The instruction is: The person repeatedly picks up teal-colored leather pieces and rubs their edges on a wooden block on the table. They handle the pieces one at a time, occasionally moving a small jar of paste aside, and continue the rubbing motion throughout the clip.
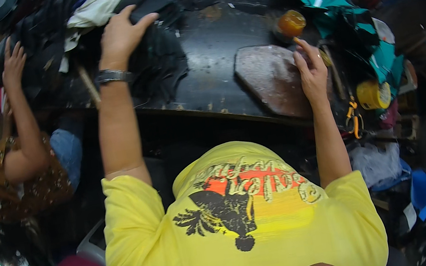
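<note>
My left hand (120, 35) lies flat, grip spread, on a black piece (149, 5) at the far side of the bench (211, 54). My right hand (312, 68) pinches a thin stick (298, 40) beside the grey stone slab (271, 78). An orange jar (290, 24) stands just beyond the slab. Another person's hand (13, 62) reaches onto the bench, left of mine.

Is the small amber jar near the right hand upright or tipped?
Upright: the amber jar stands on the dark worktable, its round top facing up.
</note>
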`<act>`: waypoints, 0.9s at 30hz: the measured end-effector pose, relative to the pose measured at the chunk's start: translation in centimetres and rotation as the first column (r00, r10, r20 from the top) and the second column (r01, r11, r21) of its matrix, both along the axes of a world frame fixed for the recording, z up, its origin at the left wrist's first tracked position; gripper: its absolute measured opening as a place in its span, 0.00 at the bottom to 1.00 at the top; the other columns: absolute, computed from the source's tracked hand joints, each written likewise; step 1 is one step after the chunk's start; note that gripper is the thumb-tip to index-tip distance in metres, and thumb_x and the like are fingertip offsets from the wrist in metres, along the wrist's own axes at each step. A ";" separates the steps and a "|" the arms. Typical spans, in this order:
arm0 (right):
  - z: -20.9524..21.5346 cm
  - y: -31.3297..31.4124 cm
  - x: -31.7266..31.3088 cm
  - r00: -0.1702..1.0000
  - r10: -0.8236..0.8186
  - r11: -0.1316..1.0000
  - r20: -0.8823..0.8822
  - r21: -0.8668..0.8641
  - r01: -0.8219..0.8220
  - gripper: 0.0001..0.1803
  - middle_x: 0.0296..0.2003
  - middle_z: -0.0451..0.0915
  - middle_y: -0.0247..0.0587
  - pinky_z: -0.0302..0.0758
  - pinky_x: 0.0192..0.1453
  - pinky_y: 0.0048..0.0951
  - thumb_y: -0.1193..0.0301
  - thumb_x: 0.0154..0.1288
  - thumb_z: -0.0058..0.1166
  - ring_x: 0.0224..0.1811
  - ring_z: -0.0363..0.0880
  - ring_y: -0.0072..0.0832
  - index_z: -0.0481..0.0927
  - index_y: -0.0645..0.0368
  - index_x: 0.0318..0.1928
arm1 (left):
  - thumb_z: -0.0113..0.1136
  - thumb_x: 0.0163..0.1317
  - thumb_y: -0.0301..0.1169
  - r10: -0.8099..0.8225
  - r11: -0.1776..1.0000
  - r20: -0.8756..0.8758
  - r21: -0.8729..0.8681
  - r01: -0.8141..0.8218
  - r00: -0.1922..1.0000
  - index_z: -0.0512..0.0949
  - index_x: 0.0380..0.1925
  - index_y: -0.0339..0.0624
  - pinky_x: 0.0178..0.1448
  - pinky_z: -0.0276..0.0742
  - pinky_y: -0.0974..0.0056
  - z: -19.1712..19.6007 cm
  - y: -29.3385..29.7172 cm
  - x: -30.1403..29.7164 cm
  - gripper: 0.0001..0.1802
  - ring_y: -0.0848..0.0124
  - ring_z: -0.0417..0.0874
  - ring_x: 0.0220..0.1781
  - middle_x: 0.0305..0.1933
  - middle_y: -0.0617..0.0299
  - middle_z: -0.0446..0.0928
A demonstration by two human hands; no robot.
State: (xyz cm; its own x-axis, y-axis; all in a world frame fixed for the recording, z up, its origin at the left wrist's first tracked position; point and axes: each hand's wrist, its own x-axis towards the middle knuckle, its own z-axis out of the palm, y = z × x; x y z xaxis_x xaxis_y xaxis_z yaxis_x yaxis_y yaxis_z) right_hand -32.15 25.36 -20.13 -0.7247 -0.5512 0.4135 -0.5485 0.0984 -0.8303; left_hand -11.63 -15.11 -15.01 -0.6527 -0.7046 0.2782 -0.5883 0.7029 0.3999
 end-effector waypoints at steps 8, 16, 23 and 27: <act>4.7 -3.2 -7.6 0.805 -0.126 0.919 -0.579 0.237 0.315 0.20 0.60 0.79 0.45 0.66 0.69 0.43 0.52 0.75 0.52 0.66 0.70 0.46 0.90 0.49 0.49 | 0.60 0.71 0.39 -0.193 0.980 -0.058 -0.064 0.190 0.979 0.83 0.51 0.39 0.51 0.79 0.56 3.8 -3.3 1.7 0.17 0.51 0.88 0.46 0.44 0.44 0.86; 5.6 -5.3 -9.6 0.745 -0.061 0.875 -0.664 0.324 0.360 0.19 0.57 0.81 0.47 0.69 0.65 0.46 0.50 0.72 0.55 0.62 0.74 0.47 0.92 0.46 0.45 | 0.61 0.73 0.38 -0.092 0.971 -0.560 -0.235 -0.052 0.823 0.70 0.70 0.47 0.56 0.81 0.61 9.6 -0.1 5.1 0.27 0.61 0.88 0.53 0.51 0.47 0.86; 3.5 -3.8 -6.5 0.734 -0.143 0.838 -0.664 0.313 0.447 0.18 0.58 0.80 0.50 0.71 0.65 0.46 0.63 0.68 0.58 0.62 0.75 0.47 0.86 0.53 0.54 | 0.60 0.70 0.26 -0.503 0.800 -0.543 0.000 0.599 0.672 0.61 0.77 0.49 0.65 0.75 0.62 0.5 14.7 -0.5 0.36 0.67 0.83 0.61 0.67 0.54 0.78; 2.5 -2.7 -4.5 0.558 -0.084 0.742 -0.826 0.322 0.588 0.18 0.61 0.78 0.46 0.72 0.66 0.45 0.67 0.67 0.59 0.64 0.75 0.44 0.86 0.54 0.55 | 0.58 0.68 0.25 -0.561 0.586 -0.339 0.483 0.651 0.755 0.70 0.71 0.45 0.57 0.78 0.58 -3.1 18.7 -2.1 0.30 0.59 0.87 0.49 0.60 0.45 0.81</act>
